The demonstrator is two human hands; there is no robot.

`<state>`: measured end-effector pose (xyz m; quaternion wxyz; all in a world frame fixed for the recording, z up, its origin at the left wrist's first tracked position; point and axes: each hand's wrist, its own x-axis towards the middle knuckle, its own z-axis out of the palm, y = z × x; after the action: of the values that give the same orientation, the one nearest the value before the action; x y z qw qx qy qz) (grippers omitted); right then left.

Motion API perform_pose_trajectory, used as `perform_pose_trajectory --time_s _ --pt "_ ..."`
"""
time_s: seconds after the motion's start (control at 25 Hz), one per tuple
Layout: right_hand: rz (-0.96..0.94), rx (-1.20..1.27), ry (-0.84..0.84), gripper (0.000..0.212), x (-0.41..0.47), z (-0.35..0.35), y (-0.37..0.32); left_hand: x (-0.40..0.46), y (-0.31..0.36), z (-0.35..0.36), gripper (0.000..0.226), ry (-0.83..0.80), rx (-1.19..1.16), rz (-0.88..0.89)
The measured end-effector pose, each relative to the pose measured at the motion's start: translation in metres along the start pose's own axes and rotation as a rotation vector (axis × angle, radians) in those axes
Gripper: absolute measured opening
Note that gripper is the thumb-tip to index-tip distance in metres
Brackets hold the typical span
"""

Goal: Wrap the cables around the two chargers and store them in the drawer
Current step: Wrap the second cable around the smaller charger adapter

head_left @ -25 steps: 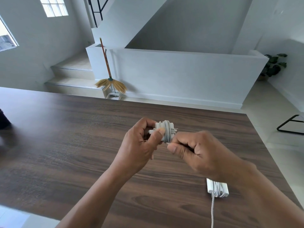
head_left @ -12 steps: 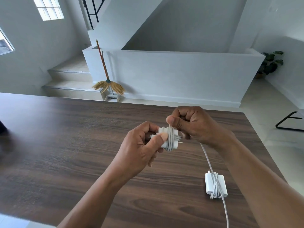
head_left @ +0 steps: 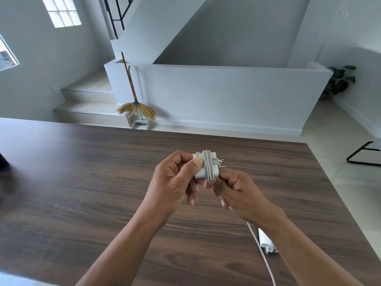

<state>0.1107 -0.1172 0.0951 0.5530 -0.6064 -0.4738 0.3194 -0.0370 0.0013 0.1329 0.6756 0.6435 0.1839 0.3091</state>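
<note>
A small white charger (head_left: 207,166) with two metal prongs pointing right is held above the dark wooden table (head_left: 82,182). Several turns of its white cable are wound around its middle. My left hand (head_left: 175,182) grips the charger's left end, thumb on top. My right hand (head_left: 237,193) is just below and right of it, pinching the cable (head_left: 260,247), which trails down toward the near edge. A second white charger (head_left: 266,240) with cable wrapped on it lies on the table, partly hidden behind my right forearm. No drawer is in view.
A dark object (head_left: 3,162) sits at the table's left edge. Beyond the table stand a white half wall, stairs, a straw broom (head_left: 135,108) with dustpan, a potted plant (head_left: 340,81) and a black metal frame (head_left: 362,155) on the right.
My right hand has swung from above and behind the charger to below it, carrying the cable around for another turn. The left hand has kept its hold throughout.
</note>
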Motion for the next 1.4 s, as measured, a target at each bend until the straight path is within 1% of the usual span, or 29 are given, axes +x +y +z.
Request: perform_pose_trajectory --time_s 0.08,0.12,0.2,0.32,0.48,0.64,0.72,0.84,1.0,1.08,1.16,1.24,1.36,1.4 --pt "-0.079 -0.174 -0.016 0.027 -0.010 0.002 -0.006 0.002 -0.003 0.001 0.041 0.030 0.009 0.000" --pt "-0.104 -0.248 -0.023 0.026 -0.015 0.003 -0.010 0.003 -0.005 0.001 0.040 0.040 0.032 0.001" --pt "-0.107 -0.341 -0.037 0.027 -0.024 0.004 -0.019 0.004 -0.010 0.002 0.030 0.054 0.104 0.002" --pt "-0.078 -0.397 -0.082 0.031 -0.033 0.001 -0.038 0.005 -0.016 0.001 0.020 0.068 0.219 -0.002" --pt "-0.060 -0.452 -0.091 0.025 -0.030 -0.011 -0.070 0.000 -0.018 -0.001 0.012 0.028 0.354 0.036" --pt "-0.081 -0.504 -0.062 0.024 -0.011 -0.026 -0.087 -0.010 -0.014 -0.002 0.022 -0.040 0.356 0.048" --pt "-0.101 -0.512 -0.047 0.025 0.002 -0.030 -0.085 -0.015 -0.011 -0.003 0.015 -0.060 0.360 0.055" --pt "-0.107 -0.431 -0.068 0.028 0.016 -0.033 -0.074 -0.022 -0.007 -0.006 0.011 -0.074 0.371 0.064" --pt "-0.023 -0.137 -0.082 0.034 0.021 -0.027 -0.051 -0.028 -0.002 -0.008 0.025 -0.124 0.299 0.045" --pt "0.016 -0.054 -0.056 0.038 0.019 -0.022 -0.038 -0.029 -0.002 -0.008 0.032 -0.164 0.242 0.023" --pt "0.048 0.040 -0.031 0.042 0.017 -0.015 -0.023 -0.028 -0.002 -0.008 0.035 -0.193 0.197 0.009" --pt "0.083 0.102 -0.003 0.032 0.012 -0.007 -0.009 -0.026 -0.004 -0.007 0.035 -0.209 0.128 -0.004" --pt "0.115 0.077 0.043 0.017 0.007 0.001 0.005 -0.023 -0.006 -0.005 0.037 -0.225 0.071 -0.025" --pt "0.101 0.078 0.056 0.016 0.006 0.002 0.006 -0.022 -0.007 -0.004 0.037 -0.227 0.070 -0.026"
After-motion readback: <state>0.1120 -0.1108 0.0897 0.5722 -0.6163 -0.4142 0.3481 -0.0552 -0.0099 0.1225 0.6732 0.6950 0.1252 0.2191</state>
